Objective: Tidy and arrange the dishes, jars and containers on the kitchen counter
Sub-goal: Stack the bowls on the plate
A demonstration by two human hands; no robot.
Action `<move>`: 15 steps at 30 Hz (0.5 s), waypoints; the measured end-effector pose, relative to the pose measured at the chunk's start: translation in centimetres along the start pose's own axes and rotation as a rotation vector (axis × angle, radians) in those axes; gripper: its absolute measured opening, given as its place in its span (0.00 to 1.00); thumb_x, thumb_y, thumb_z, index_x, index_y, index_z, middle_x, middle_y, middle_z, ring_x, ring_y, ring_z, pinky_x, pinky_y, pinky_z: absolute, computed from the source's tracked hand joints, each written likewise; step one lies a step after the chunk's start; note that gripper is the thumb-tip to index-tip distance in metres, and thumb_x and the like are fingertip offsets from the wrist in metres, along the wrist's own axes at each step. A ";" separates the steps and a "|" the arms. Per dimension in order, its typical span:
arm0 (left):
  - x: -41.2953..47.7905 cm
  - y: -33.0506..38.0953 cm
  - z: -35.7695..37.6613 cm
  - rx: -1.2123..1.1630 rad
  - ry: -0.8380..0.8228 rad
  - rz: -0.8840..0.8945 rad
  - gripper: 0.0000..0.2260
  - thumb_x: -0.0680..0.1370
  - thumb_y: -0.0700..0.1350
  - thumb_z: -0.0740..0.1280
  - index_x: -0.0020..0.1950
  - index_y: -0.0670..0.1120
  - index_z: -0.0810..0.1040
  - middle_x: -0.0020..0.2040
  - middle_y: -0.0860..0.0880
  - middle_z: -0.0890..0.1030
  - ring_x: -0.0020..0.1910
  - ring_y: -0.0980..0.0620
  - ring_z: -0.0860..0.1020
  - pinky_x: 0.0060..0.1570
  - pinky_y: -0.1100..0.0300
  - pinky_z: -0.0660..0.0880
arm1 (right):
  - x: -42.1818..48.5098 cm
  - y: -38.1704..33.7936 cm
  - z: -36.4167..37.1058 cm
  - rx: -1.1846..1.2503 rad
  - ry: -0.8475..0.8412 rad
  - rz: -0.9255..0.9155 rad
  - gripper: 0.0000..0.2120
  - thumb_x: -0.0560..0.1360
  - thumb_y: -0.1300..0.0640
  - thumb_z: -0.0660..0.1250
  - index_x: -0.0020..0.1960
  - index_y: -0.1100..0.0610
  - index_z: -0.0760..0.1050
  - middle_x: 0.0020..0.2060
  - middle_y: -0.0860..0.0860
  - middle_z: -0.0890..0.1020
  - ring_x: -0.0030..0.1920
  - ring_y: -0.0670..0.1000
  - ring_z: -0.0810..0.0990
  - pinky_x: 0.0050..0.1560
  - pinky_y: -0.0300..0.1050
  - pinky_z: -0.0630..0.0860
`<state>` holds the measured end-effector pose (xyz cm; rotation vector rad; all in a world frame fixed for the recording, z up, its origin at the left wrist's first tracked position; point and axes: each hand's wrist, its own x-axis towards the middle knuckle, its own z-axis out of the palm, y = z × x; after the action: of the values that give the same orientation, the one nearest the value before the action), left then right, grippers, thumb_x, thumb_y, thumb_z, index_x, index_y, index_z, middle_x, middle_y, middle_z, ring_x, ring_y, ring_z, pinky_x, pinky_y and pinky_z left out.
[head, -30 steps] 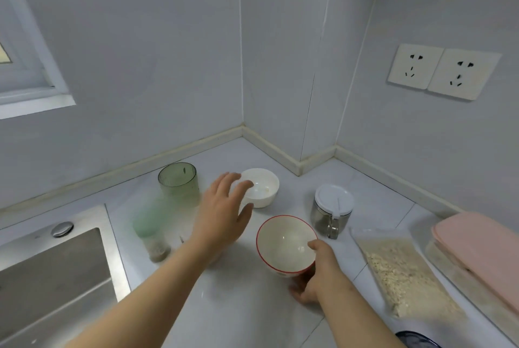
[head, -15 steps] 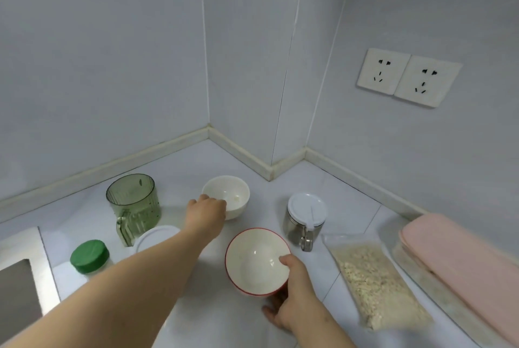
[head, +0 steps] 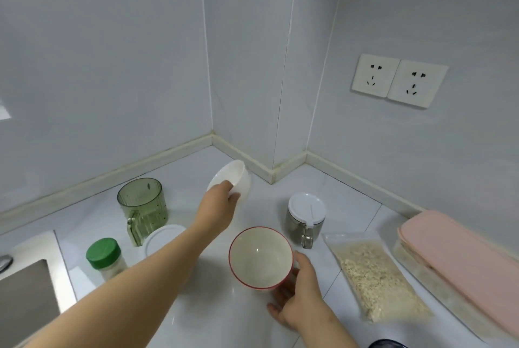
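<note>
Near edge of desk (head: pixel 224 322): right hand (head: pixel 302 301) cupping the red-rimmed bowl (head: pixel 261 256) from its right side, fingers curled under the outer wall, thumb at the rim. Bowl upright and empty; resting on the desk or just off it, cannot tell which.

Further in: left hand (head: pixel 219 206) pinching the near rim of the white bowl (head: pixel 234 175). Bowl tilted and raised off the desk, close to the wall corner.

Left of the forearm: green-capped jar (head: pixel 103 256), loose white lid (head: pixel 161 238) and green jug (head: pixel 141 204), close together.

Right side: lidded glass jar (head: pixel 306 217) just beside the red-rimmed bowl, then bag of oats (head: pixel 376 277) and pink-lidded container (head: pixel 460 260) along the wall.

Judged early in the task: two bowls in hand, probably for stacking, nothing yet stacked or grouped. Jars, lid, jug and bag left to arrange.
</note>
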<state>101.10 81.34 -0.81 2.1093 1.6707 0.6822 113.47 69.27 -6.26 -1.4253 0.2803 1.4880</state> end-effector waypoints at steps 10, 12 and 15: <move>-5.4 0.4 -2.4 0.057 -0.067 0.364 0.11 0.80 0.45 0.61 0.59 0.41 0.75 0.54 0.45 0.77 0.54 0.45 0.74 0.44 0.64 0.62 | -1.0 0.4 -0.1 -0.004 -0.002 -0.037 0.18 0.76 0.43 0.60 0.53 0.57 0.73 0.40 0.55 0.76 0.53 0.56 0.74 0.57 0.53 0.66; -6.7 -0.4 -1.7 0.068 -0.111 0.430 0.12 0.80 0.45 0.60 0.60 0.42 0.75 0.55 0.46 0.77 0.55 0.46 0.74 0.46 0.65 0.63 | -1.0 0.6 -0.3 -0.029 -0.006 -0.041 0.17 0.76 0.43 0.59 0.50 0.57 0.73 0.40 0.55 0.77 0.52 0.57 0.74 0.54 0.52 0.66; -7.8 -1.6 -0.7 0.095 -0.160 0.517 0.11 0.80 0.46 0.60 0.59 0.42 0.75 0.55 0.45 0.76 0.57 0.46 0.72 0.50 0.61 0.66 | -1.1 0.8 -0.3 -0.048 -0.013 -0.052 0.16 0.76 0.43 0.58 0.45 0.57 0.73 0.40 0.56 0.77 0.50 0.57 0.75 0.53 0.53 0.67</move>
<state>98.01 74.16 -2.31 2.6161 1.0956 0.5604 112.85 68.20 -5.78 -1.4501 0.1997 1.4696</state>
